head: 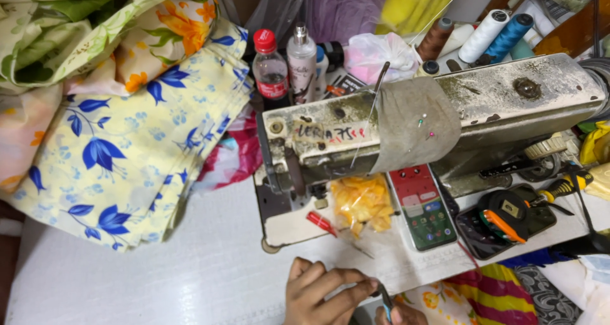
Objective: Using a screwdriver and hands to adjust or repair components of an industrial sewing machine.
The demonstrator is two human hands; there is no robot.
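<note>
The left hand [321, 293] rests at the lower edge of the white worktop [190, 268], fingers bent and pinching a thin dark tool [386, 297] near its tip. The right hand [400, 315] is mostly out of frame; its grasp cannot be determined. Behind them stands a worn, cream metal sewing machine [432, 118]. A smooth rectangular phone [424, 207] lies beneath its arm. Folded floral cloth [121, 153] is stacked left.

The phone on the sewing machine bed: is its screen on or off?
On. The phone lies flat, its screen lit with coloured icons.
</note>
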